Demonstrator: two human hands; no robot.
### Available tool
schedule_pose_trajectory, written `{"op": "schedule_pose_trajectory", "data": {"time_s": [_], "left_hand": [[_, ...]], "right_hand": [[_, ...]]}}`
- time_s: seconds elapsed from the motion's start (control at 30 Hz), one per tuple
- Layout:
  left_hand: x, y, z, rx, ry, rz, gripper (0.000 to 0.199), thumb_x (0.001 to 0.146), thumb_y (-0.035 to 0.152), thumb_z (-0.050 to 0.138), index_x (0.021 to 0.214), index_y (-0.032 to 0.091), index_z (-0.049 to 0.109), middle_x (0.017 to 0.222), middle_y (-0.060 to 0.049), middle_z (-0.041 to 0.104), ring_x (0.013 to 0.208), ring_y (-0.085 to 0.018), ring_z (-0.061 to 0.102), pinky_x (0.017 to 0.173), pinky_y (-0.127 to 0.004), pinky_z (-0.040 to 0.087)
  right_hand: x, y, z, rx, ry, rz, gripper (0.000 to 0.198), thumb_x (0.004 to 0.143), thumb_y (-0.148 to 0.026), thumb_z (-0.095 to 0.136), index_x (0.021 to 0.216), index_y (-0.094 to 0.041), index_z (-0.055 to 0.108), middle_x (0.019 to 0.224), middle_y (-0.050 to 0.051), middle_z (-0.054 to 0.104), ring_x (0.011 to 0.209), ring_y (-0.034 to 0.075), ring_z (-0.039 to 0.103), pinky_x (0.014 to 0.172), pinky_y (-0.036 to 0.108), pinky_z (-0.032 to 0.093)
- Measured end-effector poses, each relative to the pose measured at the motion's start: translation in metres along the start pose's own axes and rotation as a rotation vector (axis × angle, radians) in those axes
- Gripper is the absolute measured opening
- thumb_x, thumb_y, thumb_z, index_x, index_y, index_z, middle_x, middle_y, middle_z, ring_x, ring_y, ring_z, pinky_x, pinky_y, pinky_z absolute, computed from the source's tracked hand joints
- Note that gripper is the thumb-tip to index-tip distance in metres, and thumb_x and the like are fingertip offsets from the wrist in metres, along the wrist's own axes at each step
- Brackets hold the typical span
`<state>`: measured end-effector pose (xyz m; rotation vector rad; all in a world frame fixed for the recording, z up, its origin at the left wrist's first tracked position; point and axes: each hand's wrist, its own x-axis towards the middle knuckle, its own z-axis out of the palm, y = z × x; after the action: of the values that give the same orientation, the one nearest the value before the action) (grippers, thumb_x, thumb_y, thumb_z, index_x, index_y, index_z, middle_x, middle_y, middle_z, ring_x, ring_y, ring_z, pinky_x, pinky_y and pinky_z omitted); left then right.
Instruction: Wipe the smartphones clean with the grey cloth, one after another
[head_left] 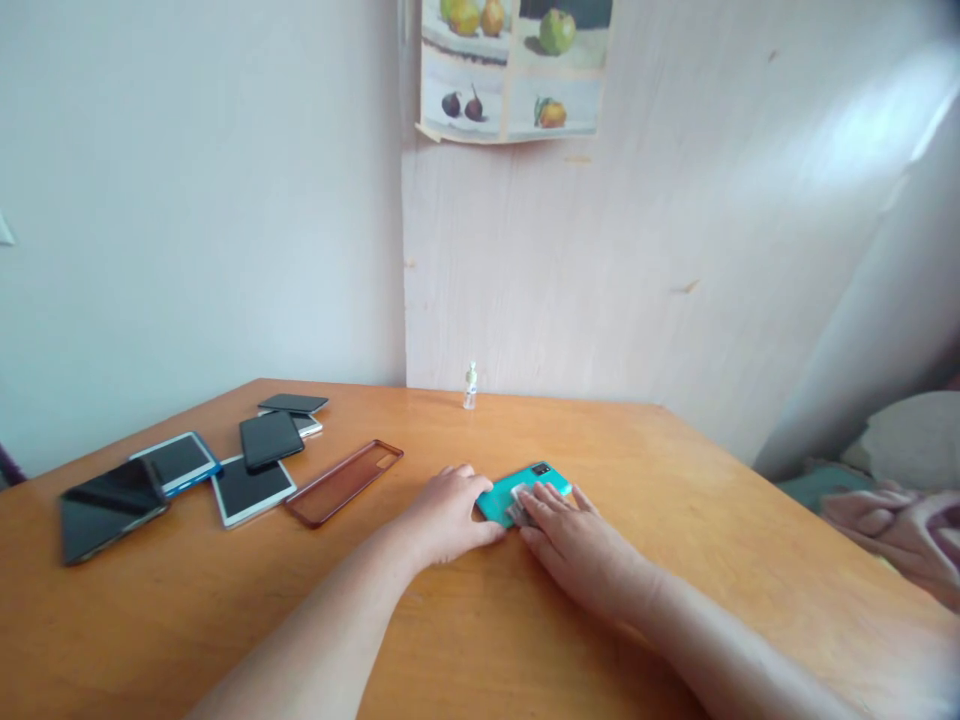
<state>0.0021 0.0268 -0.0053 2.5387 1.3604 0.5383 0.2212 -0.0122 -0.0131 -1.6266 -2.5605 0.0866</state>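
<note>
A turquoise smartphone (495,496) lies back side up on the wooden table, its dark camera block at the far right end. My left hand (448,512) holds its left end between thumb and fingers. Over the middle of the phone's back, my right hand (574,540) presses a small whitish wipe (517,508) flat under its fingers; most of the wipe is hidden. Left of my left hand lies a clear reddish-brown phone case (341,486). A small clear bottle with a pale top (470,388) stands upright near the table's back edge.
Several devices lie on the left of the table (465,640): a black tablet (112,508), a blue-edged tablet (178,460), a white-framed tablet (253,492), a black phone (271,440) and others. A wall rises behind, with a fruit picture (510,70). Crumpled fabric (900,525) is at right.
</note>
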Motion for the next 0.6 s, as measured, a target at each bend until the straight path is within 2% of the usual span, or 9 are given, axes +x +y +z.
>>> {"op": "schedule_pose_trajectory", "data": {"time_s": [0.1,0.17,0.23,0.33,0.47,0.53,0.6], "left_hand": [[0.000,-0.002,0.000,-0.022,-0.016,-0.012,0.044,0.073,0.053,0.071,0.107,0.025,0.066,0.102,-0.005,0.061,0.101,-0.026,0.058,0.085,-0.034,0.047],[0.000,-0.002,0.000,-0.044,-0.016,-0.021,0.045,0.073,0.052,0.071,0.110,0.026,0.066,0.103,-0.005,0.060,0.101,-0.026,0.058,0.087,-0.033,0.046],[0.000,-0.002,0.001,-0.064,-0.019,-0.024,0.044,0.073,0.052,0.071,0.108,0.025,0.067,0.101,-0.005,0.060,0.099,-0.025,0.058,0.085,-0.032,0.047],[0.001,-0.002,0.000,-0.079,-0.040,-0.010,0.035,0.075,0.046,0.070,0.102,0.024,0.069,0.098,-0.004,0.059,0.095,-0.024,0.059,0.082,-0.031,0.047],[0.000,-0.001,-0.001,-0.092,-0.042,0.035,0.024,0.077,0.033,0.066,0.099,0.023,0.069,0.098,-0.005,0.060,0.094,-0.022,0.059,0.085,-0.030,0.046],[-0.001,-0.002,-0.001,-0.094,-0.033,0.044,0.026,0.076,0.028,0.064,0.102,0.023,0.069,0.100,-0.005,0.060,0.096,-0.022,0.059,0.087,-0.030,0.046],[-0.002,-0.003,-0.002,-0.090,-0.031,0.041,0.027,0.077,0.026,0.062,0.104,0.024,0.068,0.101,-0.005,0.060,0.098,-0.022,0.058,0.088,-0.030,0.045]], "right_hand": [[0.008,0.020,-0.005,-0.050,0.017,0.227,0.057,0.097,-0.037,0.037,0.146,-0.007,0.039,0.143,0.024,0.048,0.136,0.035,0.041,0.113,0.058,0.022],[0.011,0.023,-0.006,-0.055,0.025,0.281,0.057,0.096,-0.037,0.039,0.144,-0.005,0.041,0.136,0.026,0.054,0.130,0.035,0.048,0.111,0.057,0.023],[0.008,0.014,-0.005,-0.054,0.040,0.267,0.057,0.096,-0.039,0.041,0.141,-0.005,0.044,0.135,0.026,0.054,0.128,0.037,0.048,0.111,0.057,0.025],[-0.003,-0.014,-0.001,-0.052,0.065,0.141,0.057,0.094,-0.038,0.044,0.140,-0.005,0.047,0.142,0.026,0.048,0.133,0.039,0.042,0.113,0.054,0.025],[-0.017,-0.040,0.001,0.039,0.087,-0.084,0.059,0.093,-0.037,0.047,0.145,-0.008,0.042,0.149,0.021,0.043,0.140,0.035,0.033,0.117,0.049,0.023],[-0.019,-0.041,-0.002,0.100,0.087,-0.170,0.056,0.093,-0.036,0.048,0.143,-0.011,0.044,0.147,0.019,0.045,0.139,0.033,0.036,0.116,0.048,0.025],[-0.017,-0.038,-0.007,0.159,0.089,-0.245,0.047,0.093,-0.034,0.049,0.135,-0.015,0.052,0.140,0.015,0.053,0.133,0.030,0.045,0.114,0.045,0.030]]}}
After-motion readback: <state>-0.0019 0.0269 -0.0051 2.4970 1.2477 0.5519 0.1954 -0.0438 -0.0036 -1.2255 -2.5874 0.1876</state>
